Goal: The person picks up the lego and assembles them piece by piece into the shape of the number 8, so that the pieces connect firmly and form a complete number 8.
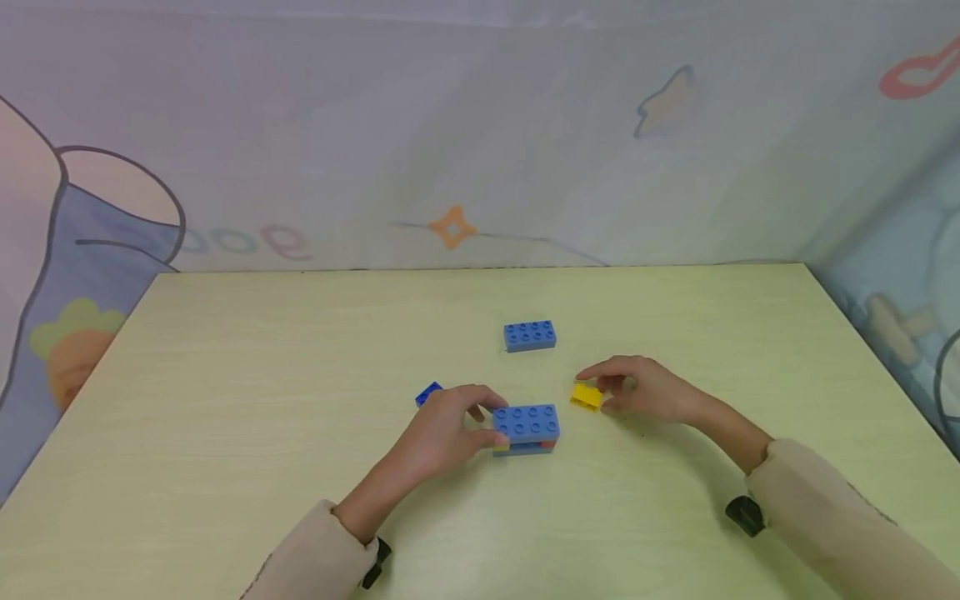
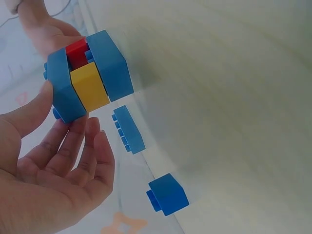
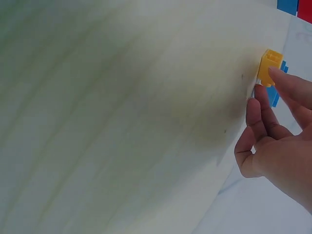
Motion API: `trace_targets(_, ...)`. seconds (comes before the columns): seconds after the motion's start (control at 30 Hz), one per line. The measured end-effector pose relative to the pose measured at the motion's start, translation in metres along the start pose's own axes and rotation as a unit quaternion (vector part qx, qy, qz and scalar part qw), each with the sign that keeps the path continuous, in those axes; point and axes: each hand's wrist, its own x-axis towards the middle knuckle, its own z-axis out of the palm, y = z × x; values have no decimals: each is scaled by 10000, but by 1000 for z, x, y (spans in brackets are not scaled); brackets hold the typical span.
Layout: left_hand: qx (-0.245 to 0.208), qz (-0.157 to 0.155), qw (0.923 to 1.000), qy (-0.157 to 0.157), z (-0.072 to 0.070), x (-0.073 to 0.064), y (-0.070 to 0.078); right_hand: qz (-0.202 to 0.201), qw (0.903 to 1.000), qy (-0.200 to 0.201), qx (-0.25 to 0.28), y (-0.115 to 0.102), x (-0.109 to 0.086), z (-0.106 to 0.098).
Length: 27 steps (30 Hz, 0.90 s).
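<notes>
A stack of bricks (image 1: pixel 527 423) stands near the table's middle, with light blue bricks above and below. Between them sit a yellow brick (image 2: pixel 90 87) and a red brick (image 2: pixel 77 53). My left hand (image 1: pixel 447 427) grips the stack's left end between thumb and fingers. Just right of the stack lies a small yellow brick (image 1: pixel 586 396). My right hand (image 1: pixel 647 390) pinches it with thumb and forefinger; in the right wrist view the thumb covers part of the yellow brick (image 3: pixel 269 64).
Behind the stack lies a loose light blue brick (image 1: pixel 529 336). A small dark blue brick (image 1: pixel 428 393) is partly hidden behind the left hand. The pale wooden table (image 1: pixel 300 358) meets a printed cloth (image 1: pixel 360 150) at its back edge.
</notes>
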Motion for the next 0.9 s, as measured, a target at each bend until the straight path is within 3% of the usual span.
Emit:
trace_targets(0.47,0,58,10000,-17,1,1,-1,-3,9997,-88,231,3,7,8)
trace_targets(0.67,-40,32,10000,-16,0,1,-2,126,9997,161,95,2,8,9)
trace_targets(0.9,-35,-75,9999,-67,0,1,-1,127,9996,257,72,-20,5,7)
